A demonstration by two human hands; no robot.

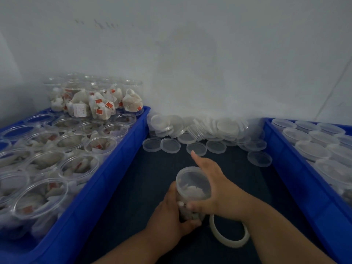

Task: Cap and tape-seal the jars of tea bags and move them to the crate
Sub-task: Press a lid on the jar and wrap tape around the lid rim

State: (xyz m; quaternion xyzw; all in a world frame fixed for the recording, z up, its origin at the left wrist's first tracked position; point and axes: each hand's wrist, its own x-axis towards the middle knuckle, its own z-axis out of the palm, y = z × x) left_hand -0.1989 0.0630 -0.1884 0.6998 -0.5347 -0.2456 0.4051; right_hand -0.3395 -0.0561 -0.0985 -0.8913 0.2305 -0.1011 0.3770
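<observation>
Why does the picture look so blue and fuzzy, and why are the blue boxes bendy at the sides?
In the head view, dim light gives a cold bluish cast; everything is soft, worst in the open jars at left and the capped jars at right. The wide lens bows the left crate and right crate. The held jar looks hazy.

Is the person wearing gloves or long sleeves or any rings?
No gloves: the left hand and right hand are both bare. No sleeves show either, since both forearms are uncovered right to the picture's bottom edge. I see no ring, watch or bracelet, though the picture is a bit blurry.
</observation>
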